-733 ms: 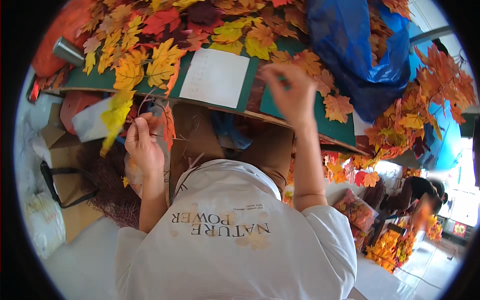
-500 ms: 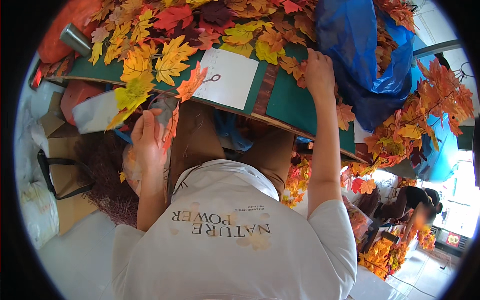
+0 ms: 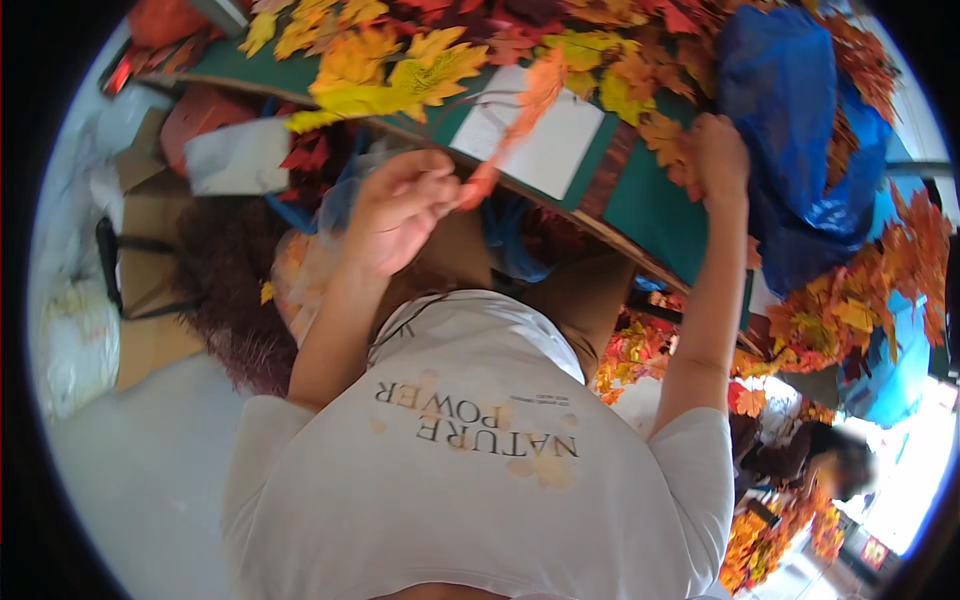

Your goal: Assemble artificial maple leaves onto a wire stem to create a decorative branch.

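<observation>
My left hand is raised in front of the table edge, its fingers pinched on an artificial maple leaf spray. The spray's orange leaf is smeared by motion and overlaps a white sheet of paper with handwriting. Its yellow leaf reaches out to the left. On the green table top, my right hand is closed at an orange artificial maple leaf. The fingertips are partly hidden there. A blue plastic bag stands just right of that hand.
Many red, orange and yellow artificial leaves cover the table's far side. Below at left are a cardboard box and dark reddish twiggy stems. More leaf sprays hang at right, where another person bends over leaves.
My left hand has moved up and to the right with the spray, towards the paper. The right hand stays at the orange leaves beside the blue bag. The whole view has shifted.
</observation>
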The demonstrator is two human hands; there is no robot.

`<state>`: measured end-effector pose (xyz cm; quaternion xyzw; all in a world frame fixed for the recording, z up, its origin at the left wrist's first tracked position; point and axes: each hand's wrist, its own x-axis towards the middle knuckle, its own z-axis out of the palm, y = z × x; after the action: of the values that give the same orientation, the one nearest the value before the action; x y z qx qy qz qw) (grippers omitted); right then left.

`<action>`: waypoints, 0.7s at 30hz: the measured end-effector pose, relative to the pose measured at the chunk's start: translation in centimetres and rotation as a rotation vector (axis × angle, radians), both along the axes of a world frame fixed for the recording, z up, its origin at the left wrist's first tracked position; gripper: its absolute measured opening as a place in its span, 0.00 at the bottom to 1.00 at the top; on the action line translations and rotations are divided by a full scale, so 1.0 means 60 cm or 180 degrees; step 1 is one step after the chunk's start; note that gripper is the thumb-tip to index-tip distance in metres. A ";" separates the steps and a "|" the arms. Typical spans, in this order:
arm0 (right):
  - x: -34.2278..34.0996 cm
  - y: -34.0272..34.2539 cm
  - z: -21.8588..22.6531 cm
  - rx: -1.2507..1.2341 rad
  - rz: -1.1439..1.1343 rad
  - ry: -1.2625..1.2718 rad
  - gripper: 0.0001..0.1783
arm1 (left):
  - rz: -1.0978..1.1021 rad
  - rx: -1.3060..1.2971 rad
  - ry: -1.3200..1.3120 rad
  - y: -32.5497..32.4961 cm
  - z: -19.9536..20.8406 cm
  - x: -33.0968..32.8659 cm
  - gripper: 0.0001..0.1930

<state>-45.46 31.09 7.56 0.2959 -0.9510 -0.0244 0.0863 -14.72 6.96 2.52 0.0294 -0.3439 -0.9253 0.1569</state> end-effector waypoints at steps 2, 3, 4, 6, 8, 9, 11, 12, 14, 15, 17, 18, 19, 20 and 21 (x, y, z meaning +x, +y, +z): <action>-0.013 0.008 0.000 -0.0136 0.0059 0.0057 0.09 | -0.0222 -0.0172 0.0145 0.010 -0.007 -0.020 0.11; -0.018 0.011 0.002 -0.0151 0.0139 0.0265 0.09 | -0.0172 -0.0185 0.0120 0.020 0.001 -0.027 0.11; -0.012 0.013 0.013 -0.0155 0.0173 0.0494 0.10 | -0.0055 -0.0566 -0.0111 0.029 0.016 -0.036 0.11; 0.005 0.000 0.032 -0.0445 0.0195 0.0228 0.10 | 0.0135 -0.0958 -0.0386 0.043 0.029 -0.044 0.11; 0.021 0.006 0.057 -0.0703 0.0056 0.0030 0.11 | 0.0311 -0.0903 -0.0360 0.054 0.039 -0.055 0.10; 0.023 0.006 0.062 -0.0910 0.0093 -0.0050 0.13 | 0.0335 -0.0874 -0.0385 0.054 0.037 -0.059 0.10; 0.025 0.015 0.063 -0.1120 0.0113 -0.0126 0.14 | 0.0421 -0.1036 -0.0326 0.061 0.034 -0.064 0.09; 0.023 0.022 0.061 -0.1388 0.0089 -0.0211 0.14 | 0.0527 -0.1195 -0.0271 0.063 0.034 -0.066 0.09; 0.027 0.034 0.054 -0.1661 0.0050 -0.0293 0.14 | 0.0580 -0.1267 -0.0279 0.070 0.039 -0.072 0.08; 0.034 0.039 0.047 -0.2622 -0.0138 -0.0969 0.13 | 0.0653 -0.1336 -0.0291 0.072 0.042 -0.074 0.07; 0.049 0.051 0.019 -0.3585 -0.0348 -0.1653 0.12 | 0.0430 -0.1115 -0.0317 0.068 0.029 -0.080 0.07; 0.052 0.048 -0.012 -0.4778 -0.0150 -0.2330 0.10 | 0.0277 -0.0886 -0.0369 0.066 0.021 -0.080 0.07; 0.069 0.045 -0.017 -0.5976 0.0031 -0.2963 0.08 | 0.0265 -0.0889 -0.0374 0.070 0.021 -0.082 0.07; 0.094 0.036 -0.027 -0.6252 0.0042 -0.3297 0.07 | 0.0256 -0.0697 -0.0426 0.079 0.020 -0.087 0.07; 0.138 0.012 -0.028 -0.6527 0.0051 -0.3626 0.05 | 0.0237 -0.0505 -0.0477 0.087 0.020 -0.091 0.07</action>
<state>-37.18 31.81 5.87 0.0620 -0.4249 0.8899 -0.1536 -20.17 12.16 3.74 0.0987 -0.4256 -0.8839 0.1669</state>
